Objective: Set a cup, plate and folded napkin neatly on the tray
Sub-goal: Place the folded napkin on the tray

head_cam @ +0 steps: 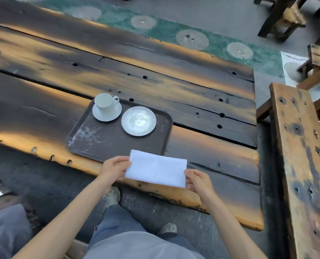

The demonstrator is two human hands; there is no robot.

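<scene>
A dark brown tray (pixel 103 143) lies on the wooden table. At its far left corner a white cup (pixel 105 103) stands on a small saucer (pixel 106 114). To the right of it on the tray sits an empty white plate (pixel 138 121). A folded white napkin (pixel 157 168) is held flat just above the tray's near right corner and the table edge. My left hand (pixel 114 168) pinches its left end and my right hand (pixel 198 181) pinches its near right corner.
The table (pixel 202 94) is rough dark planks with knot holes and gaps. A wooden bench (pixel 301 156) runs along the right. More wooden seats stand at the far right. My legs and shoes show below the table's near edge.
</scene>
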